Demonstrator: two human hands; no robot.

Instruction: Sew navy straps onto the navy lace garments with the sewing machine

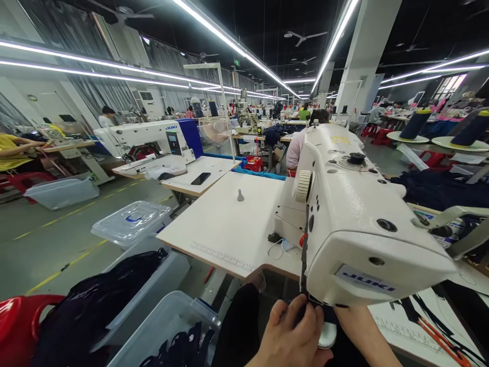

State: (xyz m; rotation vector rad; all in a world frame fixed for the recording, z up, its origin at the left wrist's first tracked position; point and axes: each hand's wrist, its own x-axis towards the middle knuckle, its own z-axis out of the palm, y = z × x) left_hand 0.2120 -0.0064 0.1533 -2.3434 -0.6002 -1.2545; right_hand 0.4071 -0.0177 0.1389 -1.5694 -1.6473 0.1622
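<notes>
A white JUKI sewing machine (355, 214) stands on a white table (225, 224). Under its near end both my hands hold a strip of dark fabric (304, 265) that runs down from the machine head. My left hand (292, 334) has its fingers pressed together on the dark fabric. My right hand (357, 326) lies beside it on the same fabric below the machine; its fingertips are hidden by the machine. A small white part (327, 335) shows between the two hands.
Clear plastic bins (160, 326) with dark cloth (99, 300) stand at lower left, beside a red stool (19, 321). Another JUKI machine (160, 137) and a phone (200, 178) sit on the table beyond. Thread cones (414, 123) stand right. Other people work farther back.
</notes>
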